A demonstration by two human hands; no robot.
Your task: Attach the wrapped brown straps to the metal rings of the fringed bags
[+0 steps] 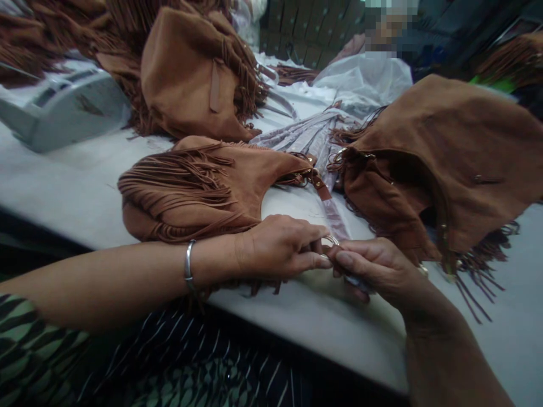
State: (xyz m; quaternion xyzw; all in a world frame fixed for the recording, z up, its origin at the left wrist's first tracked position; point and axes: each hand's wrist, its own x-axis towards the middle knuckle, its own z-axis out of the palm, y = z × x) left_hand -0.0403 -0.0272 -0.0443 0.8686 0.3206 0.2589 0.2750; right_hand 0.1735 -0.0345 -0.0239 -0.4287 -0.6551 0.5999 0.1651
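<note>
My left hand [288, 246] pinches a gold-coloured metal ring [331, 240] between thumb and fingers. Against it, my right hand [377, 265] grips the brown end of a bag strap [333, 217], part of which is wrapped in clear plastic. Whether the strap end passes through the ring is hidden by my fingers. Just behind my left wrist lies a brown suede bag [250, 175] with long fringe, its corner reaching toward metal fittings near the strap. A second brown bag [462, 141] gapes partly open on the right, beyond my right hand.
Another brown bag [190, 73] stands at the back left, beside a grey tape dispenser [72, 107]. Plastic-wrapped straps [305, 130] run across the middle of the white table [139, 152]. Behind them sits crumpled clear plastic [369, 79], with a person at the far side.
</note>
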